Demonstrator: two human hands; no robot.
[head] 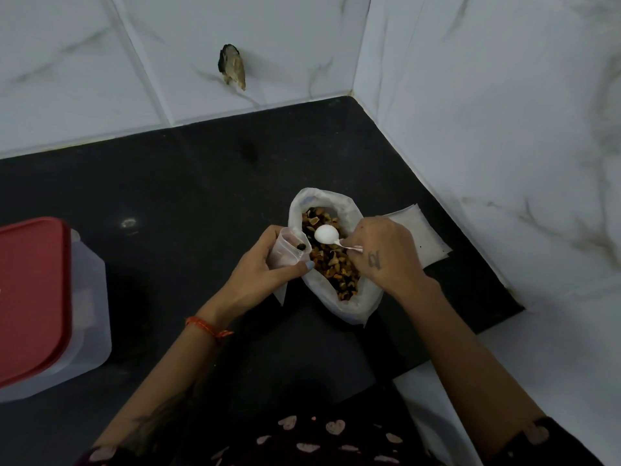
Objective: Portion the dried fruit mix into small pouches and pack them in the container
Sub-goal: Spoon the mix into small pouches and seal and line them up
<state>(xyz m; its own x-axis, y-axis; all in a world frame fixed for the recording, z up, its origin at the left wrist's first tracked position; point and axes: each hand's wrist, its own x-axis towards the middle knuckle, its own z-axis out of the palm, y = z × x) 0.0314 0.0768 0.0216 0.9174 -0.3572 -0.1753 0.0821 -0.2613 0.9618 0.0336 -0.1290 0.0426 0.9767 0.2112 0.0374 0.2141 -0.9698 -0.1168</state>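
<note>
Head view: container [50,307], lidded, far left. Small pouch [285,247] is gripped by left hand [268,267], mouth touching big bag [336,260], right. Spoon [326,234], pinched by right hand [386,253], lies handle-right, bowl just beside pouch mouth.

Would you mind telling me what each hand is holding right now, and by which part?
The left hand grips a small pouch around its body, just below the open mouth. The right hand pinches a white spoon by its handle end.
</note>
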